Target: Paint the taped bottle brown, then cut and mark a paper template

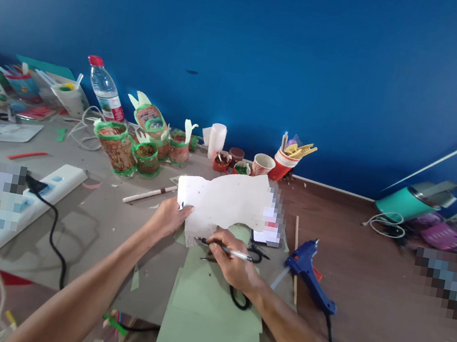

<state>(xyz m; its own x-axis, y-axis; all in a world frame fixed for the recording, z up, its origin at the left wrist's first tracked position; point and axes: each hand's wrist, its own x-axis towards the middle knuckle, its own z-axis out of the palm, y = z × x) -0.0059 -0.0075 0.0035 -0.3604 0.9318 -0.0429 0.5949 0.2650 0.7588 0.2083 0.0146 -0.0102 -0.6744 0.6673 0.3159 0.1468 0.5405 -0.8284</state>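
Note:
A white sheet of paper (228, 197) with a curved, cut-looking lower edge lies in front of me. My left hand (169, 216) grips its left edge, thumb on top. In my right hand (231, 257) is a pen (236, 252), its tip at the paper's lower left corner beside faint marks. Under both lie pale green sheets (213, 333) that reach over the table's front edge. Black-handled scissors (239, 299) are partly hidden beneath my right hand. A phone (268, 234) shows partly from under the paper's right side.
A blue glue gun (311, 274) and a thin wooden stick (297, 233) lie on the right. A power strip (55, 187) with cables is at left. Decorated pots (117, 148), a water bottle (107, 92) and paper cups (263, 165) stand along the blue wall.

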